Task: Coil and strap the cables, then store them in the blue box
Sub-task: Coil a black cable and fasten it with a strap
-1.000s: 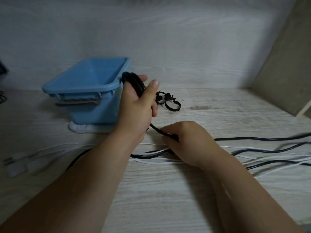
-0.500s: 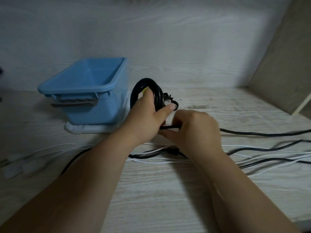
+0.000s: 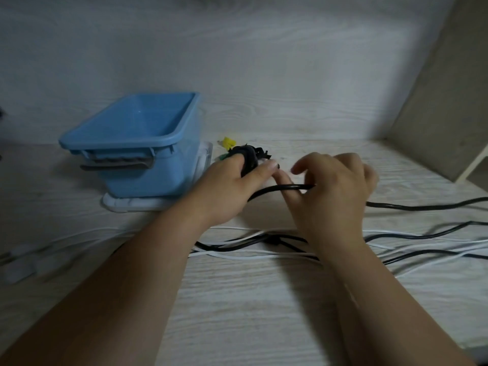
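Note:
My left hand (image 3: 229,186) grips a small coil of black cable (image 3: 248,159) just right of the blue box (image 3: 132,143). From the coil a loose stretch of the same black cable (image 3: 280,188) runs right into my right hand (image 3: 335,186), whose curled fingers hold it; the cable continues out to the right edge (image 3: 422,206). The blue box stands open on a white lid (image 3: 126,204). Black straps (image 3: 260,154) lie behind the coil.
More black and white cables (image 3: 250,243) lie across the wooden table in front of my hands and run to the right. White plugs (image 3: 23,265) rest at the left. A yellow and green piece (image 3: 227,142) lies by the box. A panel stands at the right.
My left hand has tipped the coil down and away toward the table. My right hand has risen and carried the loose cable up beside the coil.

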